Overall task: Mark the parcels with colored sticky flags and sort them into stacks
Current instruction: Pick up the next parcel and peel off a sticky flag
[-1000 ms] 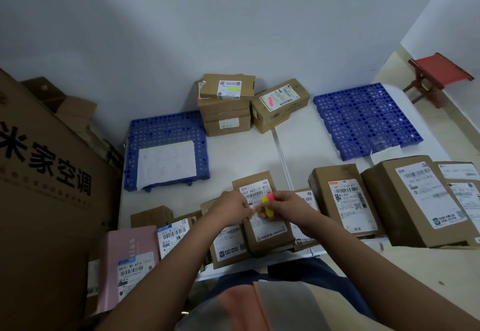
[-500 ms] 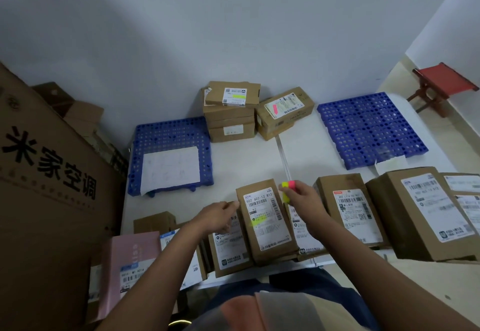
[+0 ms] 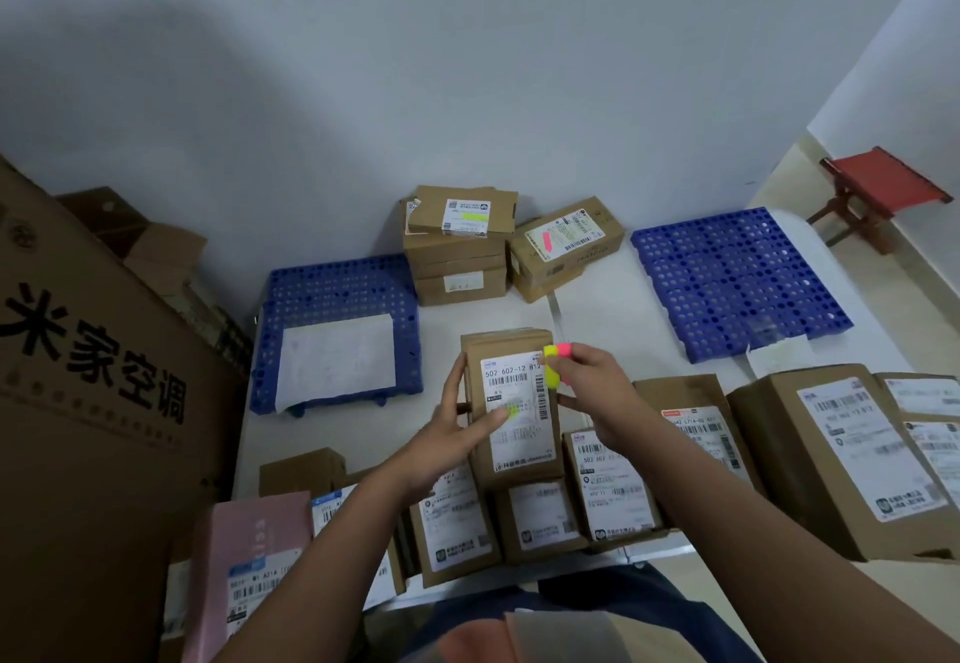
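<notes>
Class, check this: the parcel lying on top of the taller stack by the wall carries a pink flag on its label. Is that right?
Not quite. In the head view, the parcel on top of the taller stack carries a yellow-green flag. The pink flag sits on the shorter stack beside it.

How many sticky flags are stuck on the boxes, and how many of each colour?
Yellow paper sticky flags: 2
Pink paper sticky flags: 1
Total: 3
Not counted: the yellow-and-pink flag pad in the right hand.
</notes>
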